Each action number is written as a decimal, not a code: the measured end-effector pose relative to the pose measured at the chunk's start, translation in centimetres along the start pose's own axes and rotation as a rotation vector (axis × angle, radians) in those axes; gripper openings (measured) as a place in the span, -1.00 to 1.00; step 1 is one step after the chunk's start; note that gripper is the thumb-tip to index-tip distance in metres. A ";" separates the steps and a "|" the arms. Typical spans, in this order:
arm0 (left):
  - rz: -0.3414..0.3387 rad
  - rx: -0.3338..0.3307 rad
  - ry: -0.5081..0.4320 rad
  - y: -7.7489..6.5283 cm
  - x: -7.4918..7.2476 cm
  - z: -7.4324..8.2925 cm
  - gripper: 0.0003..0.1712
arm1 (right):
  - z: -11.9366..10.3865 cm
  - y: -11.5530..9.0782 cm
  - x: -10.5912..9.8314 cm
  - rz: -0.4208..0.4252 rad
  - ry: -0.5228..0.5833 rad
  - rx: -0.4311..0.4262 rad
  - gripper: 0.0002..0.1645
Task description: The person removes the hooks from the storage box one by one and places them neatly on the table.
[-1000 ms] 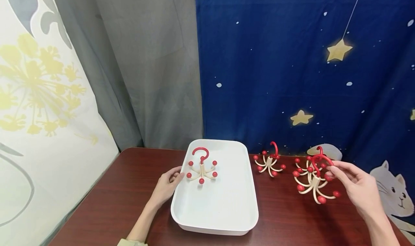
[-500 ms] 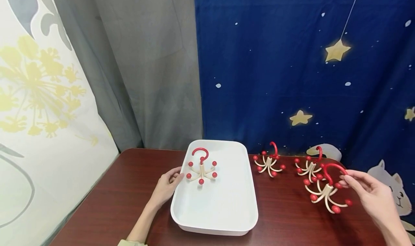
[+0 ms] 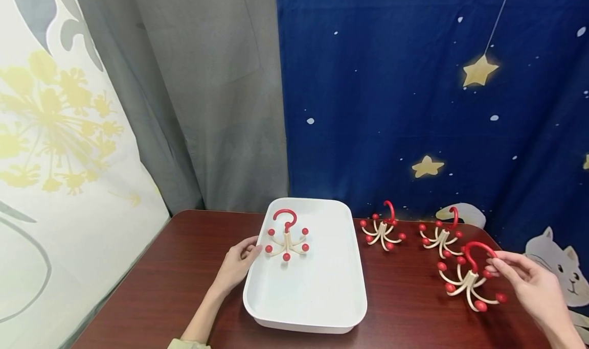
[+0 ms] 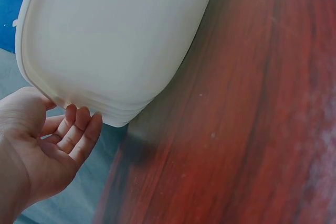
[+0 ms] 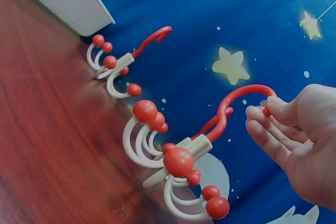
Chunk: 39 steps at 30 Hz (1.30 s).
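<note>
your right hand (image 3: 536, 285) pinches the hook (image 3: 479, 245) of a hanger (image 3: 470, 279) over the table (image 3: 405, 298); it should handle light and stiff, the smooth balls likely slippery, so the hook suits your grip. your left hand (image 3: 235, 266) grips the rim of the white tray (image 3: 308, 298), which holds another hanger (image 3: 287, 240); two more hangers (image 3: 382, 231) (image 3: 443, 237) stand outside.

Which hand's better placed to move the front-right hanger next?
Likely the right hand: it pinches the front-right hanger by its red hook. The left hand is farther off, touching the white tray.
</note>
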<state>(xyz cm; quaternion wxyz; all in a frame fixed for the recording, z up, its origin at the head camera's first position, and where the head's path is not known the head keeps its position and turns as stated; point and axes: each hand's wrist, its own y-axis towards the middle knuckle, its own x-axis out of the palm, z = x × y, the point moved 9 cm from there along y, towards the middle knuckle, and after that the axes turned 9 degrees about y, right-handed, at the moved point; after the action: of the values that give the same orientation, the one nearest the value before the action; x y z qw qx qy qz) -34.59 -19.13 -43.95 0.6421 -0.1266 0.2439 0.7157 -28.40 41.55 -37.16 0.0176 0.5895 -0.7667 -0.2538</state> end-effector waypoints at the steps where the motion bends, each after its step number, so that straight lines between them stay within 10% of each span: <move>1: 0.000 0.002 -0.003 0.1 0.0 0.0 -0.57 | 0.1 0.0 0.0 -0.002 -0.004 -0.003 -0.82; 28: 0.000 0.006 -0.005 0.0 -0.1 0.2 -0.55 | 1.8 0.0 -0.9 -0.168 -0.014 -0.019 -0.65; 39: -0.009 0.000 -0.017 -0.1 0.0 0.3 -0.56 | 0.6 0.5 -1.9 -0.091 -0.075 -0.053 -0.72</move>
<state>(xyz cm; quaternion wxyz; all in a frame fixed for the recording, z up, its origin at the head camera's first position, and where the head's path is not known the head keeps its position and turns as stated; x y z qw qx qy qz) -34.49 -18.97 -43.75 0.6472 -0.1217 0.2378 0.7140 -28.46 43.56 -36.97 -0.0072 0.6132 -0.7321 -0.2965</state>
